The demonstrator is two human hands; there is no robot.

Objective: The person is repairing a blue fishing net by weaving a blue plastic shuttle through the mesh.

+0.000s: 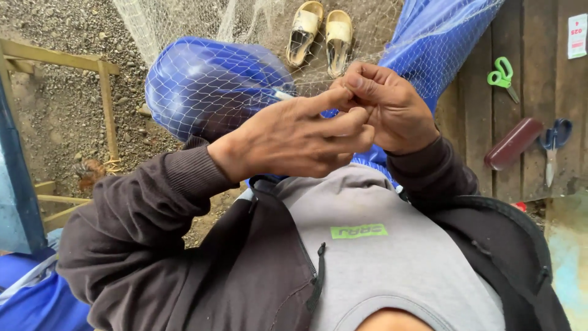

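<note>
A fine white net (202, 79) is draped over my knees, which are in shiny blue trousers (208, 86). My left hand (294, 138) reaches in from the left with its fingers pinched on a strand of the net. My right hand (392, 110) meets it from the right, with thumb and fingers closed on the same spot of mesh. The fingertips of both hands touch at about chest height. The pinched strand itself is too thin to make out. I wear a dark jacket over a grey shirt (367, 245).
A pair of worn pale sandals (321, 34) lies on the gravel ahead. On the wooden planks at right lie green scissors (503, 76), blue-handled scissors (554, 144) and a dark red oblong case (513, 144). A wooden frame (104, 92) stands at left.
</note>
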